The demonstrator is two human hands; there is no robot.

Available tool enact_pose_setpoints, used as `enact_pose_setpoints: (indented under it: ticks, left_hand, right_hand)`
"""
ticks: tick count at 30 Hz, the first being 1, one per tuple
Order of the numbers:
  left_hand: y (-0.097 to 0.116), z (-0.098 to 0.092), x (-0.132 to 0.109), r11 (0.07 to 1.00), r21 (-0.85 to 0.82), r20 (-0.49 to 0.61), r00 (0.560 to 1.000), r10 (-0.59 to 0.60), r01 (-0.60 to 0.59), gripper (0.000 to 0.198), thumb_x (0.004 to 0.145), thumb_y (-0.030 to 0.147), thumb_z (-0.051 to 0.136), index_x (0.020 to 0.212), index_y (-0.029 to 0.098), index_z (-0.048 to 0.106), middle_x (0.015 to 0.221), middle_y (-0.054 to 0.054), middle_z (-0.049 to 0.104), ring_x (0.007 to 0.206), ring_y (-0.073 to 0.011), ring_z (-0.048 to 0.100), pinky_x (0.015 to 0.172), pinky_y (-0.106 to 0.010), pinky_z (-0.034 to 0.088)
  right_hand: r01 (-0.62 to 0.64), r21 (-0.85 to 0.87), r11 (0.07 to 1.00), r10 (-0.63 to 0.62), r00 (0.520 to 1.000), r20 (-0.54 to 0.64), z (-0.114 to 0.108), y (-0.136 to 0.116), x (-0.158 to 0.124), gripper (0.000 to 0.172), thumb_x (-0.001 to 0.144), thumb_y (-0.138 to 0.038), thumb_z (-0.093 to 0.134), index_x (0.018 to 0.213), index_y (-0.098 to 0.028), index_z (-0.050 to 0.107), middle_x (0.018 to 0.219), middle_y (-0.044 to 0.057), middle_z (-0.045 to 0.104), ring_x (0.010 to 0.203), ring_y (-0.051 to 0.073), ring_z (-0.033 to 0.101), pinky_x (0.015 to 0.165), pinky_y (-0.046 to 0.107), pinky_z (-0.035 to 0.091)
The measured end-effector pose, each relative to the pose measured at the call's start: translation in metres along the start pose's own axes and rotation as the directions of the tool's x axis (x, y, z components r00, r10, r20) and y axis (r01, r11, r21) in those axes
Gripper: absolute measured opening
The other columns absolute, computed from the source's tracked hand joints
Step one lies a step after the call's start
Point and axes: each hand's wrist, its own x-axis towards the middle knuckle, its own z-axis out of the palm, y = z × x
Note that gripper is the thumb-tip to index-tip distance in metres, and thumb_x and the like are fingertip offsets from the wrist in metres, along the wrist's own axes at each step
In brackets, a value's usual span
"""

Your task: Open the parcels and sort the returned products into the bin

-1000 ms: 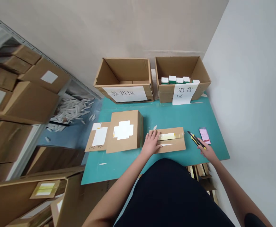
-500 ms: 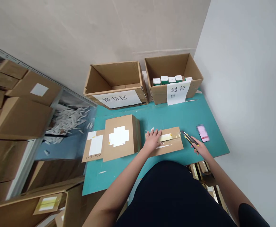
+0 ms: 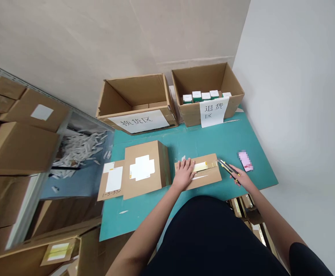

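Observation:
My left hand [image 3: 183,173] lies flat, fingers spread, on the left end of a small flat cardboard parcel [image 3: 207,175] sealed with yellowish tape on the teal table [image 3: 161,207]. My right hand [image 3: 242,178] is closed on a black-and-yellow utility knife [image 3: 226,168], whose tip touches the parcel's right end by the tape. A taller cardboard box [image 3: 144,168] with a white label stands just left of the parcel.
Two open cartons with paper signs stand at the table's back: a left one [image 3: 135,101] and a right one [image 3: 210,92] holding small green-and-white boxes. A pink phone [image 3: 245,161] lies right of the knife. A flat labelled card [image 3: 110,184] lies at the left. Stacked cartons [image 3: 18,142] fill the left side.
My right hand has closed on the knife and carried it left until its tip reaches the parcel's right end. My left hand stays pressed on the parcel. The view shifted slightly.

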Motion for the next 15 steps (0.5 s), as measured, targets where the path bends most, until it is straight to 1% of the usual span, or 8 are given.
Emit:
enact_pose_setpoints:
  ticks: [4,9,12,15]
  left_hand:
    - [0.001,0.003,0.000,0.998,0.064,-0.032,0.999,0.020,-0.018,0.055,0.101,0.044,0.041,0.152,0.022,0.045,0.155,-0.016,0.046,0.148,-0.0368,0.033,0.121,-0.058,0.020]
    - [0.000,0.005,0.000,0.998,0.063,-0.051,0.999,0.020,-0.016,0.054,0.101,0.043,0.042,0.151,0.022,0.047,0.154,-0.016,0.048,0.147,-0.0367,0.035,0.121,-0.058,0.021]
    - [0.001,0.004,0.000,0.998,0.065,-0.051,0.999,0.018,-0.014,0.054,0.102,0.043,0.041,0.150,0.021,0.048,0.154,-0.016,0.048,0.146,-0.0373,0.036,0.120,-0.058,0.022]
    - [0.002,0.003,0.000,0.998,0.067,-0.049,0.999,0.010,-0.007,0.054,0.102,0.044,0.041,0.150,0.020,0.048,0.154,-0.017,0.048,0.145,-0.0381,0.038,0.120,-0.058,0.023]
  right_hand:
    - [-0.004,0.059,0.998,0.002,1.000,0.020,-0.001,0.000,-0.001,0.081,0.079,-0.051,0.069,0.152,-0.027,0.045,0.079,0.000,0.069,0.045,0.008,0.051,0.034,0.018,0.033]
    - [0.010,0.138,0.990,-0.010,1.000,0.001,0.010,0.007,-0.006,0.086,0.077,-0.055,0.071,0.153,-0.025,0.044,0.079,0.000,0.068,0.044,0.009,0.051,0.033,0.018,0.033]
    - [0.009,0.140,0.990,-0.009,1.000,-0.001,0.016,0.011,-0.006,0.087,0.077,-0.055,0.071,0.154,-0.025,0.043,0.077,-0.001,0.067,0.043,0.008,0.049,0.033,0.018,0.032]
    - [0.015,0.115,0.993,-0.016,1.000,0.011,0.017,0.015,-0.006,0.085,0.079,-0.055,0.070,0.154,-0.026,0.043,0.078,-0.001,0.066,0.044,0.008,0.050,0.033,0.018,0.032]
